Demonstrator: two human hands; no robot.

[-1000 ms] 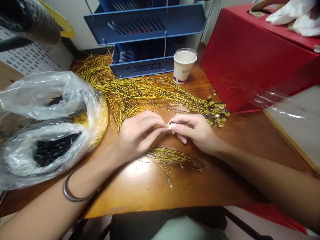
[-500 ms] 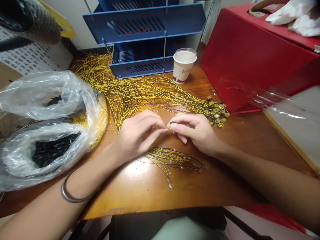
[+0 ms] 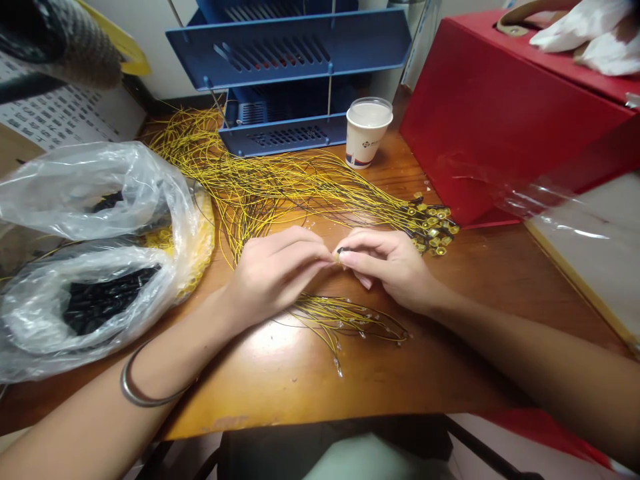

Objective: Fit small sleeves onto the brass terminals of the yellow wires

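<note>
My left hand (image 3: 280,270) and my right hand (image 3: 387,267) meet above the table, fingertips nearly touching. Between my right thumb and fingers is a small yellow cap with a black part (image 3: 342,253). My left thumb and index finger are pinched at the cap's left side on what looks like a thin wire, mostly hidden by the fingers. Below the hands lies a bunch of yellow and black wires (image 3: 350,310) with small clear tips. Behind the right hand sit several wires ending in yellow hexagonal caps (image 3: 433,227).
A long tangle of yellow wires (image 3: 280,173) crosses the table's back. At left stand clear plastic bags (image 3: 185,220) holding black pieces (image 3: 110,297) and yellow caps. A lidded paper cup (image 3: 369,133), a blue tray rack (image 3: 300,50) and a red box (image 3: 495,113) stand behind.
The left fingers have closed slightly nearer to the yellow cap, and the left hand has dipped a little. The right hand's grip looks nearly the same.
</note>
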